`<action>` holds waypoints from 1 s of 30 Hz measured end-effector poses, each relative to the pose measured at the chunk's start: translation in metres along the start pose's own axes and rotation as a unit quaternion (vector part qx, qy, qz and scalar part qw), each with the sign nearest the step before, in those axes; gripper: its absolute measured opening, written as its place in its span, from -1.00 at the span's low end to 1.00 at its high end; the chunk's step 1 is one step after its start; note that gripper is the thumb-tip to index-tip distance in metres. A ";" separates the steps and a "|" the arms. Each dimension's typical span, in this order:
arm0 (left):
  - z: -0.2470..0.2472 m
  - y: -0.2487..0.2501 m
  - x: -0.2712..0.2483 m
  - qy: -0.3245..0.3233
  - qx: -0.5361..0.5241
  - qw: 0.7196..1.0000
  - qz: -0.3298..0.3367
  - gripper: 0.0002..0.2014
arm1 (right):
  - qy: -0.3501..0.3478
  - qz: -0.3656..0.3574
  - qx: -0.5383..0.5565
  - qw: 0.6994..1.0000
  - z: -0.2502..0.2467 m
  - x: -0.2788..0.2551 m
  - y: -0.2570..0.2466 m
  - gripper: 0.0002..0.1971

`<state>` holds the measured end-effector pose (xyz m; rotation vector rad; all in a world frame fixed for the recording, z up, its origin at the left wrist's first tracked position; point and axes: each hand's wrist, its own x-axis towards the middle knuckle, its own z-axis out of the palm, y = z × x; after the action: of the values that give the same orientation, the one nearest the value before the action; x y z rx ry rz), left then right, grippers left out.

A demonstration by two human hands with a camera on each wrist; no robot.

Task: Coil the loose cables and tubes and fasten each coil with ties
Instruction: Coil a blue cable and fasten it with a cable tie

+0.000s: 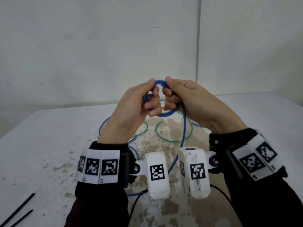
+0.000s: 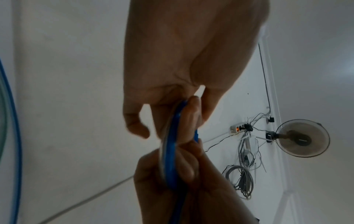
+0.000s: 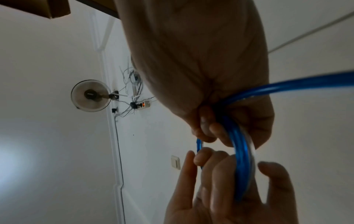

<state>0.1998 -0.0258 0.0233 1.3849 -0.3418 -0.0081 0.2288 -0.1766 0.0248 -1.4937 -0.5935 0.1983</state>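
Note:
A small coil of blue tube (image 1: 166, 114) is held up above the table between both hands. My left hand (image 1: 139, 102) pinches its left side with thumb and curled fingers. My right hand (image 1: 178, 95) grips the right side, fingers curled through the ring. The tube's loose tail (image 1: 184, 136) hangs from the right hand down to the table and loops there. In the left wrist view the blue coil (image 2: 170, 153) sits edge-on between the fingers of both hands. In the right wrist view the coil (image 3: 242, 163) runs under the curled fingers. A green tube (image 1: 173, 140) lies in loose loops on the table below.
Two black ties (image 1: 19, 208) lie at the table's front left. The white table (image 1: 49, 136) has a worn brown patch in the middle and ends at a wall behind. Black camera leads (image 1: 136, 202) trail near the front edge. A fan (image 2: 302, 137) hangs on a far wall.

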 end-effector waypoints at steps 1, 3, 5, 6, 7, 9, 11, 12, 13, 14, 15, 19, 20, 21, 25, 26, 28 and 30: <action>-0.001 -0.001 -0.001 -0.008 0.024 1.000 -0.009 -0.63 | -0.006 0.003 -0.022 1.000 0.000 -0.001 0.001 -0.62; -0.002 -0.002 -0.001 -0.004 0.060 0.998 0.010 -0.64 | -0.010 0.011 -0.025 1.000 0.002 -0.002 0.001 -0.62; -0.003 -0.003 -0.001 0.022 0.051 0.997 0.048 -0.65 | 0.006 0.016 0.007 1.000 0.006 0.000 0.000 -0.61; -0.004 -0.003 0.000 0.036 0.032 0.997 0.061 -0.65 | 0.012 0.016 0.022 1.000 0.006 0.001 -0.001 -0.60; -0.004 -0.002 0.000 0.044 0.012 0.997 0.064 -0.64 | 0.010 0.015 0.034 0.999 0.006 0.002 -0.001 -0.60; -0.006 0.000 0.000 0.031 -0.005 0.999 0.035 -0.64 | -0.008 0.009 0.039 0.999 0.005 0.001 -0.001 -0.62; -0.007 0.001 -0.002 0.001 0.023 1.000 0.000 -0.63 | -0.017 0.006 0.014 1.000 0.004 0.000 -0.001 -0.63; -0.007 0.000 -0.003 -0.008 0.047 0.999 0.000 -0.63 | -0.018 0.006 0.001 1.000 0.005 -0.001 -0.001 -0.63; -0.005 0.000 -0.003 -0.009 0.062 0.998 0.012 -0.63 | -0.016 0.006 -0.004 1.000 0.007 0.000 -0.002 -0.63; -0.003 0.000 -0.003 -0.004 0.064 0.998 0.030 -0.64 | -0.009 0.003 0.000 1.000 0.008 0.000 -0.002 -0.62; -0.002 -0.001 -0.003 0.009 0.052 0.997 0.049 -0.65 | 0.000 -0.001 0.011 1.000 0.008 0.001 -0.003 -0.62; 0.000 0.000 -0.001 0.025 -0.016 0.998 0.063 -0.63 | -0.003 -0.010 0.055 0.998 0.005 0.001 -0.007 -0.61; -0.001 0.001 -0.001 0.007 -0.011 0.999 0.040 -0.62 | -0.009 -0.011 0.048 0.999 0.003 0.000 -0.007 -0.61; -0.001 0.002 -0.002 -0.011 0.003 1.000 0.018 -0.61 | -0.012 -0.011 0.028 0.999 0.003 0.000 -0.006 -0.62; 0.001 0.002 -0.003 -0.006 0.024 0.999 0.043 -0.64 | -0.007 -0.020 0.014 1.000 0.006 0.002 -0.004 -0.61; 0.001 0.002 -0.001 0.010 -0.006 0.998 0.057 -0.64 | -0.005 -0.020 0.039 0.999 0.005 0.003 -0.003 -0.61; -0.002 0.001 0.001 0.022 -0.061 0.996 0.058 -0.62 | -0.010 -0.015 0.078 0.997 0.005 0.005 -0.003 -0.60; -0.004 0.000 0.002 0.001 -0.063 0.998 0.020 -0.62 | -0.008 -0.014 0.067 0.998 0.003 0.005 0.000 -0.62</action>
<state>0.2030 -0.0228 0.0229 1.2523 -0.3614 0.0050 0.2315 -0.1716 0.0263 -1.3555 -0.6020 0.2243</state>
